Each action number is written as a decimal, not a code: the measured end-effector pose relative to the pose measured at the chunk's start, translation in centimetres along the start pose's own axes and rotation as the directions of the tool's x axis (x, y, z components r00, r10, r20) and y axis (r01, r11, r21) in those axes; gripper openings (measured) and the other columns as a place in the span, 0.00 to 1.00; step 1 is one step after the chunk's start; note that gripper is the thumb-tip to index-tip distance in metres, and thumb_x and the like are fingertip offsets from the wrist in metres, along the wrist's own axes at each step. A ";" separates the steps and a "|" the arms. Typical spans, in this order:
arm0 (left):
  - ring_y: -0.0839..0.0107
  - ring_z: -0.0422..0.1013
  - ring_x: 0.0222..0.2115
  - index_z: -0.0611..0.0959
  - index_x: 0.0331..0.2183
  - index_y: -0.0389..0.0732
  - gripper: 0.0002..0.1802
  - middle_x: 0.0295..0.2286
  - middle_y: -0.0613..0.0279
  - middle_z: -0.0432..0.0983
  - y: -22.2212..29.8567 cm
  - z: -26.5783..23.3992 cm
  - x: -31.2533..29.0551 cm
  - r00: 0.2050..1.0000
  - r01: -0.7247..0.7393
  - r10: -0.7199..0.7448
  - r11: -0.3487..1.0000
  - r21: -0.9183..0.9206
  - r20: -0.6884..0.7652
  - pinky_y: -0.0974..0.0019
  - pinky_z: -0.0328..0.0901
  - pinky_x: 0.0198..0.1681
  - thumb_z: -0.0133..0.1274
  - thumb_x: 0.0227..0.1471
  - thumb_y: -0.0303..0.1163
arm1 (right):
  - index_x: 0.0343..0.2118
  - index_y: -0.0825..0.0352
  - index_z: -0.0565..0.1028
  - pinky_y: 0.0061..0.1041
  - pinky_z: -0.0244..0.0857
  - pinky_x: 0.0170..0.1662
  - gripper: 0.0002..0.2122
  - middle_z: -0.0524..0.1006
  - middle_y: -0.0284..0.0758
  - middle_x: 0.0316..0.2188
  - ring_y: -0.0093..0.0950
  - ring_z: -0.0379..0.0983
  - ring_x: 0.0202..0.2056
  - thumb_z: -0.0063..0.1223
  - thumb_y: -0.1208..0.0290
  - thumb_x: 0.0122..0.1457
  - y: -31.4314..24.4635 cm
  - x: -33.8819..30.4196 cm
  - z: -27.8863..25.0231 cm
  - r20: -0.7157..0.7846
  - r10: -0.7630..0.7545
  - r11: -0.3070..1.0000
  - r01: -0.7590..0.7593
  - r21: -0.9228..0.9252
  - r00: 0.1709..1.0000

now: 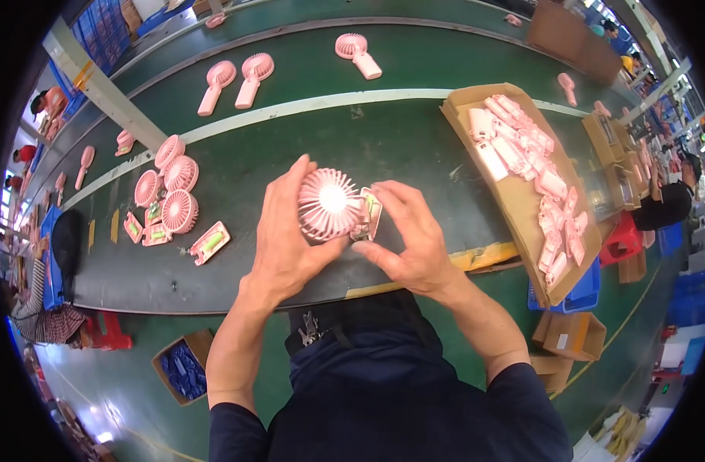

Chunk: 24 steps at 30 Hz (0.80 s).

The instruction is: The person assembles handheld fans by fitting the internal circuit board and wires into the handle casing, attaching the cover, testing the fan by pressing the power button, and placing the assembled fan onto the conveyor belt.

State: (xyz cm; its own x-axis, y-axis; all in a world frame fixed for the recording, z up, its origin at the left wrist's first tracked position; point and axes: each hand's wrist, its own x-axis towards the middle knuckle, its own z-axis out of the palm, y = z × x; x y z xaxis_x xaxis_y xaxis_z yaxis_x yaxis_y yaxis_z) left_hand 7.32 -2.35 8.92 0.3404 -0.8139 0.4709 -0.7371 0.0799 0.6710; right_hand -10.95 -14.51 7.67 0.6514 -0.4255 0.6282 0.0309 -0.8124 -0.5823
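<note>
Between my two hands is a pink handheld fan with a round slatted head, held just over the dark bench. My left hand wraps the left side of the fan head, thumb underneath. At its right, my right hand pinches the open handle part, where a green piece and small inner parts show. To the left on the bench stand several pink fan heads with open handle halves beside them. One more open handle half with a green piece lies closer to my left hand.
A cardboard tray heaped with pink handle shells sits at the right of the bench. Past a pale rail, a green conveyor carries several finished-looking pink fans. A post rises at left. Other people work along both sides.
</note>
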 end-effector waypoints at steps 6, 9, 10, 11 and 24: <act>0.56 0.69 0.52 0.61 0.66 0.38 0.61 0.54 0.50 0.70 1.9 0.2 0.7 0.999 0.030 -0.030 0.999 0.010 -0.018 0.56 0.66 0.57 0.74 0.32 0.30 | 0.62 0.70 0.67 0.38 0.73 0.51 0.36 0.70 0.47 0.56 0.46 0.74 0.52 0.69 0.74 0.47 -1.8 0.9 -0.6 0.251 0.050 0.999 -0.049 -0.011 0.967; 0.55 0.69 0.52 0.62 0.66 0.37 0.61 0.53 0.50 0.71 2.4 1.0 0.8 0.997 0.081 -0.081 0.997 -0.009 0.003 0.58 0.67 0.55 0.75 0.32 0.32 | 0.61 0.71 0.67 0.39 0.73 0.50 0.36 0.72 0.49 0.54 0.48 0.75 0.51 0.69 0.74 0.46 -0.6 -0.5 1.1 0.153 0.090 0.994 -0.079 -0.079 0.984; 0.55 0.69 0.52 0.61 0.66 0.37 0.61 0.53 0.48 0.71 2.9 1.4 0.7 0.996 0.084 -0.083 0.996 -0.038 0.040 0.59 0.68 0.54 0.75 0.33 0.31 | 0.59 0.73 0.68 0.40 0.74 0.48 0.35 0.74 0.51 0.51 0.49 0.76 0.48 0.70 0.73 0.47 -0.1 -0.8 1.6 0.078 0.083 0.993 -0.076 -0.087 0.993; 0.56 0.69 0.52 0.61 0.66 0.37 0.61 0.54 0.47 0.70 2.9 1.9 0.6 0.998 0.036 -0.035 0.999 -0.009 0.048 0.60 0.68 0.53 0.75 0.33 0.31 | 0.58 0.73 0.68 0.40 0.75 0.47 0.33 0.74 0.51 0.50 0.50 0.77 0.47 0.70 0.73 0.47 0.2 -1.0 2.1 0.031 0.109 0.993 -0.107 -0.054 0.994; 0.50 0.68 0.60 0.68 0.59 0.35 0.39 0.55 0.43 0.71 1.2 5.0 0.5 0.808 0.339 -0.101 0.886 -0.318 0.581 0.51 0.60 0.65 0.64 0.47 0.28 | 0.54 0.75 0.68 0.29 0.76 0.30 0.25 0.79 0.45 0.40 0.31 0.79 0.33 0.57 0.66 0.57 0.3 -0.1 -0.5 0.240 0.560 0.165 -0.390 0.906 0.793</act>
State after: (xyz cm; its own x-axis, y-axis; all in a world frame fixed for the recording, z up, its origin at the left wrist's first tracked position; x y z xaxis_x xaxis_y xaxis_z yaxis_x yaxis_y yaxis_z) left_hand 3.72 -5.51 7.13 0.0101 -0.9997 -0.0201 -0.3521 -0.0223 0.9357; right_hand -11.41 -14.96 7.72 0.7156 -0.6969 0.0480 0.4375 0.3935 -0.8086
